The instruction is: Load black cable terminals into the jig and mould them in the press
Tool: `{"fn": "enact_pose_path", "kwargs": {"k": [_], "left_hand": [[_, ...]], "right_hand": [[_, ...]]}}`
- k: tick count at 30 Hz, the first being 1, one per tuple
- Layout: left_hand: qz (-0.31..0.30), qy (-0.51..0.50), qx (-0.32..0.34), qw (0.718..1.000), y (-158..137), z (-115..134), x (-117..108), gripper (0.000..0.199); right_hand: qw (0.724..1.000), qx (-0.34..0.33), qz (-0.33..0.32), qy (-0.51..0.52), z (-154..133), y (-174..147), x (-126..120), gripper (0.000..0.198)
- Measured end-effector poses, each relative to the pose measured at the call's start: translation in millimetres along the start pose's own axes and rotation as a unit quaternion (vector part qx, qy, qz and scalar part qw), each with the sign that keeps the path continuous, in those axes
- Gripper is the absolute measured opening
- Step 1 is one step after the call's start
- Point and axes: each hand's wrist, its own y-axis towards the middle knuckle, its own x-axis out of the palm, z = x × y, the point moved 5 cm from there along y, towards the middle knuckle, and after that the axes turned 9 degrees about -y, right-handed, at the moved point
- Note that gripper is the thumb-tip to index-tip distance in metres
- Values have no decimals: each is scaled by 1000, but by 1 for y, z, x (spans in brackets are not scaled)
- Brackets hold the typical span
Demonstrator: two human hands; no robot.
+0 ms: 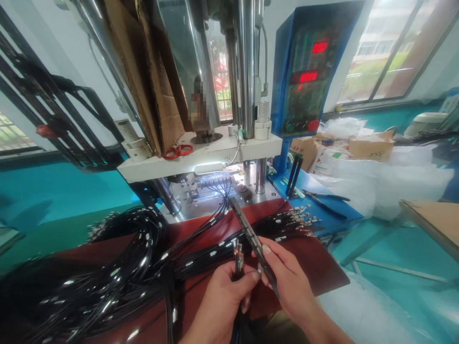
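Note:
My left hand (229, 291) is closed round a small bunch of black cables (237, 267), whose metal-tipped ends stick up above the fingers. Its thumb reaches across to the right, close to the other hand. My right hand (287, 277) grips a long dark slotted metal bar (247, 229), tilted so its far end points up toward the press. Beyond the bar, several thin black cables run into a brightly lit mould (215, 181) on the press bed. A thick bundle of black cables with metal ends (287, 222) lies on the dark red work surface (315, 272) behind my hands.
A large heap of black cables (118, 267) covers the left side. Above the mould is the white press plate (247, 148), with red-handled scissors (178, 152) on it. Long-handled pliers (326, 200) lie on the blue ledge at right, below a control box (304, 95).

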Motion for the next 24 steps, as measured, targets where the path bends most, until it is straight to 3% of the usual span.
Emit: {"fn": "enact_pose_path", "kwargs": {"k": [7,24], "left_hand": [[23,28,-12,999,-7,0,4,25],[-1,47,-18,999,-7,5,7,21]], "right_hand": [[999,-2,-3,-32,-4,-1,1,45],[994,-22,-24,-107,-15,-4,2,40]]}}
